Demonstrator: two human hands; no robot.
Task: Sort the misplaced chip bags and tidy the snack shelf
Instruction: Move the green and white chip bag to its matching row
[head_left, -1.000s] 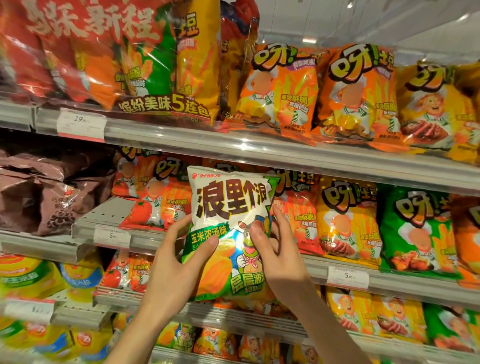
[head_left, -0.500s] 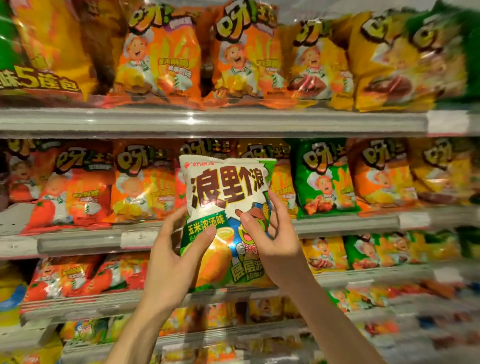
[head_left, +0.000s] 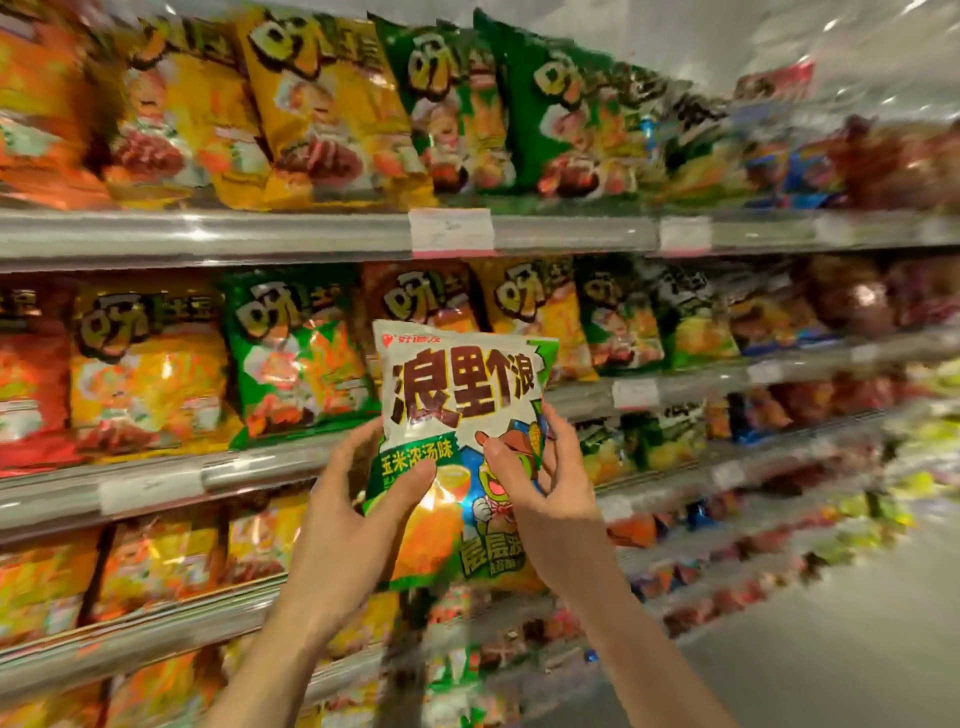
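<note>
- The shelves (head_left: 208, 236) at the left are full of orange, yellow and green bags (head_left: 291, 358) — all blurred, so their print cannot be read.
- The left hand (head_left: 348, 525) grips the bag (head_left: 462, 415) at its lower left edge, thumb on the front, the other fingers behind it.
- The bag is held upright in the air in front of the middle shelf. It is white on top with big dark brown characters, a green band and yellow-orange art lower — shiny foil, a little crumpled.
- The right hand (head_left: 550, 493) pinches its right edge, thumb on the cartoon figure.
- More blurred bags at the right.
</note>
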